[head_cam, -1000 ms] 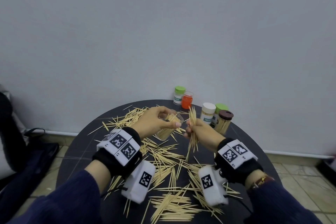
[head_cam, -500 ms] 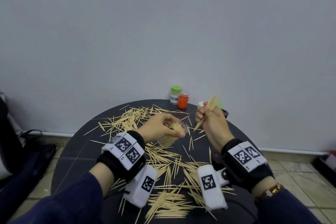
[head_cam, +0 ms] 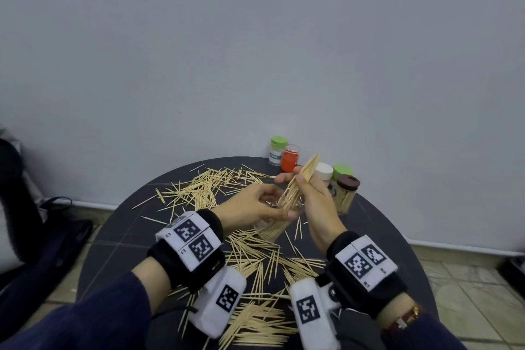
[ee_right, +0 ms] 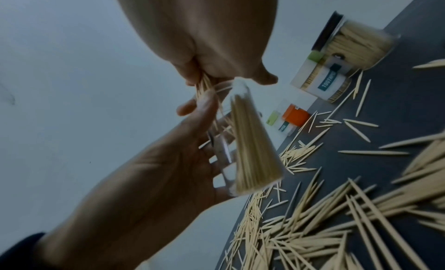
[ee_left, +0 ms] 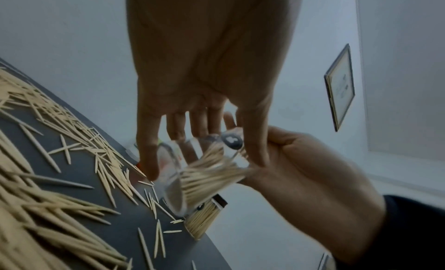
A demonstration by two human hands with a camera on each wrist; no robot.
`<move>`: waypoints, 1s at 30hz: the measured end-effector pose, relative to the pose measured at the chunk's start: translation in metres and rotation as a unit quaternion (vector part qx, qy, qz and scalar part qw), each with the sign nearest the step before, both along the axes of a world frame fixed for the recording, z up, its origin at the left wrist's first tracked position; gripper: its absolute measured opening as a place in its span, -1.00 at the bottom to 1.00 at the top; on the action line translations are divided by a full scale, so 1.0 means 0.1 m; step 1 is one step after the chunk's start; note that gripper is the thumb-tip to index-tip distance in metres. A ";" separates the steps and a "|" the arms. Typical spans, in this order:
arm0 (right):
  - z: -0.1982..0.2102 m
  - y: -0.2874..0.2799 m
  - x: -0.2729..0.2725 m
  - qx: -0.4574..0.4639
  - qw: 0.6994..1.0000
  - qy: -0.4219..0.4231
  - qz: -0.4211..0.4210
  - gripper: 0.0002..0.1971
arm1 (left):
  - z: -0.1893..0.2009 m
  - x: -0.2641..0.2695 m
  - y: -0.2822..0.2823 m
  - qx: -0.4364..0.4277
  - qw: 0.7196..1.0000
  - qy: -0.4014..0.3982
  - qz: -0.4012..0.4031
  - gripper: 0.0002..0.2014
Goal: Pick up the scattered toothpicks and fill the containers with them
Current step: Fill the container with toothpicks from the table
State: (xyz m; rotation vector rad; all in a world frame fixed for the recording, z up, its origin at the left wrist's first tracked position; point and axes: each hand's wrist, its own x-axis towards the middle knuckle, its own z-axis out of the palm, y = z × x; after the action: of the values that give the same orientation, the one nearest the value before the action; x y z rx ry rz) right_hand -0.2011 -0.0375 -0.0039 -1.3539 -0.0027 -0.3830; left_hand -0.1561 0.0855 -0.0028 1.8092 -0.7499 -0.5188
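Over the middle of the round dark table [head_cam: 119, 236], the person holds a clear jar [head_cam: 270, 231] tilted in the left hand [head_cam: 250, 207], fingers and thumb curled round its wall. The right hand [head_cam: 315, 202] pinches a bundle of toothpicks [head_cam: 298, 185] and has its lower ends inside the jar's mouth; the upper ends stick out past the fingers toward the wall. A second ago that bundle stood upright beside the jar, and half a second ago it was raised well clear over the far right of the table — now it has swung back and gone in. So this handful is, I'd say, all but delivered; what remains is to let go and let the sticks slide down among those already lying in the jar.

From the left wrist, the jar looks partly filled, with room left. From the right wrist, the sticks inside lie in a neat sheaf along the jar's length.

Plenty of loose toothpicks [head_cam: 255, 261] are strewn across the table, thick on the near side and at the far left. Five lidded jars stand along the far edge — a green-lidded one [head_cam: 277, 150] and an orange one [head_cam: 289, 158] together, then white [head_cam: 324, 172], green and brown-lidded [head_cam: 345, 193] ones to the right, the last clearly packed with sticks. The job looks far from done.
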 end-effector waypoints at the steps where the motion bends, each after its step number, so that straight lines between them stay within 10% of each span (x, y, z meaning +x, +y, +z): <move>1: -0.01 -0.01 0.01 0.005 1.000 -0.002 -0.003 -0.83 | 0.01 0.00 0.01 -0.012 1.000 0.006 0.003 -0.66; 30: -0.03 0.11 0.28 -0.035 0.998 0.031 0.035 -0.63 | 0.01 0.11 0.17 -0.095 0.986 0.037 0.130 -0.57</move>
State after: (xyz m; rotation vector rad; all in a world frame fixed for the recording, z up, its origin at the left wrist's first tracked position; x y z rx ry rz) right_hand -0.1735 -0.0269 -0.0065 -1.4311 -0.0125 -0.2835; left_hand -0.1452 0.1021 -0.0014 1.6693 -0.4858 -0.3285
